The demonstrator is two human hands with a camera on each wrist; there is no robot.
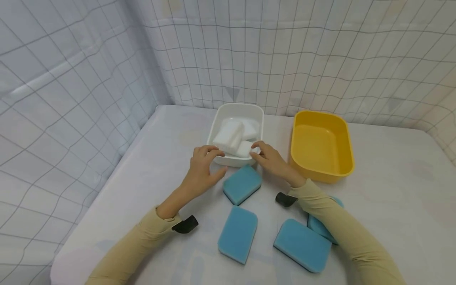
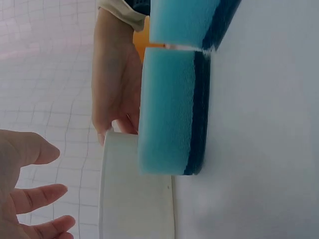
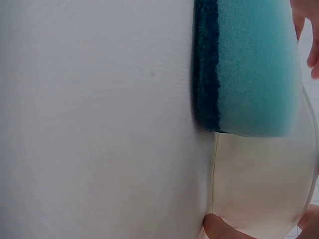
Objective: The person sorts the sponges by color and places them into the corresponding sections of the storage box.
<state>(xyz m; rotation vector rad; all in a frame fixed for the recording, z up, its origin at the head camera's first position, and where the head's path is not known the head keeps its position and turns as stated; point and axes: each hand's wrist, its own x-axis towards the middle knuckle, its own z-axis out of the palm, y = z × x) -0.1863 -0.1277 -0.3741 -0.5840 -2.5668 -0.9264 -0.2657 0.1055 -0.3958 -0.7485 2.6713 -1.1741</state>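
Observation:
A white tub (image 1: 233,161) stands at the back middle of the table, with several white sponge-like blocks (image 1: 228,134) in it. At its near right corner is my right hand (image 1: 272,160), its thumb (image 3: 219,226) against the outer wall and its fingers at the rim, gripping the corner. My left hand (image 1: 203,170) hovers by the near left corner with fingers spread. In the left wrist view those fingers (image 2: 40,198) hold nothing and stay apart from the tub. A blue sponge (image 1: 242,184) with a dark underside lies just in front of the tub, between both hands.
To the right of the white tub stands a yellow tub (image 1: 322,152). Nearer to me lie more blue sponges: one in the middle (image 1: 238,233), one to the right (image 1: 303,244) and another (image 1: 320,227) partly under the right sleeve. A white gridded curtain (image 1: 249,59) hangs behind the table.

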